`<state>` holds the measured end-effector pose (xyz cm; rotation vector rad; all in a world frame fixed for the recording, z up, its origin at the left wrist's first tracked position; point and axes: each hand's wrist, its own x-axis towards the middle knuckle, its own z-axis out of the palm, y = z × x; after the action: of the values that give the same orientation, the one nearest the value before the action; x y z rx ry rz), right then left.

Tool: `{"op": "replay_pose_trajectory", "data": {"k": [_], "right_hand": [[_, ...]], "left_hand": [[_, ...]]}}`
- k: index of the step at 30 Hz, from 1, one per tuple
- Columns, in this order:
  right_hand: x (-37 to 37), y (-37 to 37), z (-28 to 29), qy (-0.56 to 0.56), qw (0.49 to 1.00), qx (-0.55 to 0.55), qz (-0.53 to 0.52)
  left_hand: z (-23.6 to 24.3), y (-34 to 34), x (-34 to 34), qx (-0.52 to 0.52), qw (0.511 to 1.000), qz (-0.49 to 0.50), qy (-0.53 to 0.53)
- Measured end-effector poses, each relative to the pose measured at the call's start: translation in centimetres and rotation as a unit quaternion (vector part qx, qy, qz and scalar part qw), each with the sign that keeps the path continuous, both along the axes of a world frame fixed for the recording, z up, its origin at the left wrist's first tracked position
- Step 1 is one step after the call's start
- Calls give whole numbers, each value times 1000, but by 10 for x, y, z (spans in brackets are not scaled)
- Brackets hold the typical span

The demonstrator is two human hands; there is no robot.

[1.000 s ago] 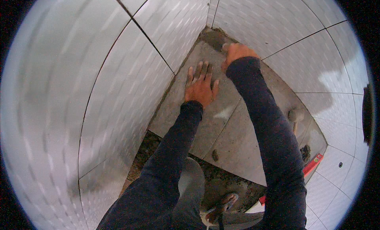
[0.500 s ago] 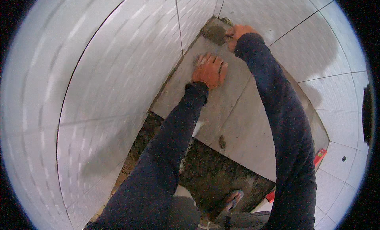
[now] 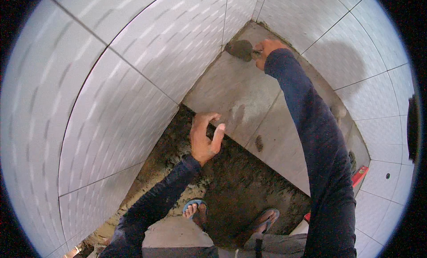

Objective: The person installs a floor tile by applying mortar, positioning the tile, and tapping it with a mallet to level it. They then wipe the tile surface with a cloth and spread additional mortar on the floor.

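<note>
In my right hand (image 3: 267, 52) is a trowel, closed fingers around its handle. Its dark grey blade (image 3: 241, 50) lies low over the tiled floor (image 3: 213, 87), close to the left wall and near the far corner. Whether the blade touches the tile I cannot tell. My left hand (image 3: 205, 136) hangs empty over the edge where the grey tiles meet the dark mortar bed (image 3: 240, 191). Its thumb and fingers are spread apart in a curve. A dark smudge (image 3: 259, 143) marks the tile to the right of it.
White tiled walls (image 3: 120, 138) rise on the left and right (image 3: 338, 40), meeting at the far corner. A red spirit level (image 3: 359, 174) lies along the right wall, partly behind my right arm. My sandalled feet (image 3: 195, 210) stand on the dark bed.
My left hand has lifted off the floor tile and come back toward me, over the mortar edge. The trowel in my right hand has shifted slightly toward the left wall in the picture.
</note>
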<state>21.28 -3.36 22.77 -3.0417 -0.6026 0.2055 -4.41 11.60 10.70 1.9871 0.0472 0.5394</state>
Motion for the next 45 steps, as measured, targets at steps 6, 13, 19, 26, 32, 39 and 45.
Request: {"op": "replay_pose_trajectory", "data": {"k": [6, 13, 19, 26, 32, 39, 45], "right_hand": [[-29, 4, -6, 34, 999, 9, -5], [-86, 23, 2, 11, 1000, -5, 18], [-137, 46, -9, 40, 998, 12, 40], [-260, 33, 7, 138, 964, 100, 205], [-119, 0, -11, -28, 998, 4, -64], [126, -48, -62, -10, 992, -101, -71], [135, -14, -45, 89, 994, -67, 20]], "left_hand": [[9, -1, -44, -72, 997, 39, 13], [16, 8, -68, -82, 994, 76, -3], [28, 19, -83, -99, 990, 97, -19], [69, 22, -83, -150, 971, 116, -143], [76, 27, -75, -167, 963, 157, -139], [59, 14, -71, -173, 979, 87, -70], [37, 21, -76, -218, 968, 115, -32]]}}
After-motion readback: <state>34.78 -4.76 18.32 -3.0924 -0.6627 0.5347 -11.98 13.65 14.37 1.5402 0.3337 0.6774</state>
